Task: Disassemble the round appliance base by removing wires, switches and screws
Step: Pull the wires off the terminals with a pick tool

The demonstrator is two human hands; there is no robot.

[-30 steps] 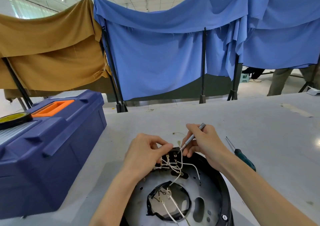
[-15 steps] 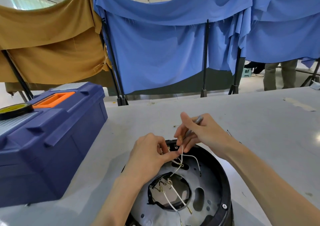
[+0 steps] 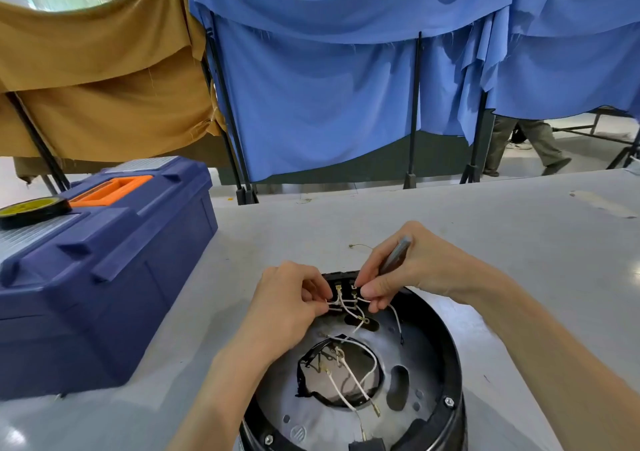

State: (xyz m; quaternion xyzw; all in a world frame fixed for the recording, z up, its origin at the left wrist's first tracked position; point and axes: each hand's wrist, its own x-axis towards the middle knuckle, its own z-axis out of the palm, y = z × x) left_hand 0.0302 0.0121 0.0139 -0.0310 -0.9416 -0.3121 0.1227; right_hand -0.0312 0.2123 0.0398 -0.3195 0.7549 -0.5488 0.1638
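Grey tabletop fills the lower half, backed by blue cloth and tan cloth draped over black stands across the top. At lower left sits a closed navy toolbox; a yellow tape roll rests on its lid. At bottom centre lies the round black appliance base, open side up, white wires inside. The left hand pinches wires at its far rim; the right hand clasps a slim grey tool and pinches a wire.

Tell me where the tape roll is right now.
Head view, far left: the tape roll lies flat on the lid of the blue toolbox, just left of its orange handle.
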